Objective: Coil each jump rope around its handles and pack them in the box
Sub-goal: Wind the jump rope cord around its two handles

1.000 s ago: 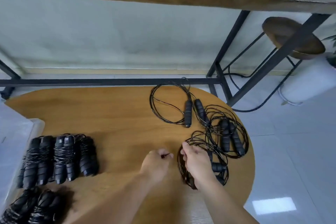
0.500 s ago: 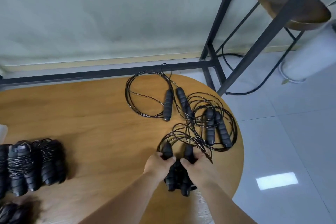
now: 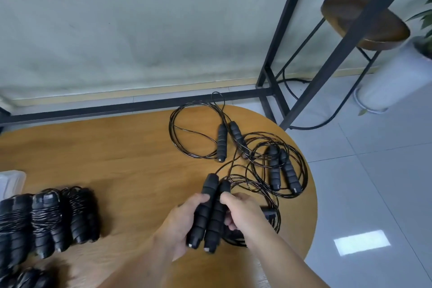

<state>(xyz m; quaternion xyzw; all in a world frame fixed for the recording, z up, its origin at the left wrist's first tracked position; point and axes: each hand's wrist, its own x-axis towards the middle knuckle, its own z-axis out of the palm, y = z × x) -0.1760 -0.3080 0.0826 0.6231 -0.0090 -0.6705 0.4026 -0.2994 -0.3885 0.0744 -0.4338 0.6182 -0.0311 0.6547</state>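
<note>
Left hand (image 3: 181,224) and right hand (image 3: 243,214) both curled around a pair of black foam handles (image 3: 209,213) held side by side above the round wooden tabletop (image 3: 121,159), loose jump ropes (image 3: 259,154) beyond the handles, coiled bundles (image 3: 49,217) far left of them

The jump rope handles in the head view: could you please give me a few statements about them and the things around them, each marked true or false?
1. Both hands hold one pair of handles side by side. True: left hand, right hand.
2. The held pair's rope is already wound round it. False: its rope trails loose over the table.
3. Coiled ropes lie at the table's left. True.
4. No uncoiled ropes lie on the table. False: two loose pairs lie there, one far, one right.
5. A stool stands on the table. False: it stands on the floor beyond.
</note>
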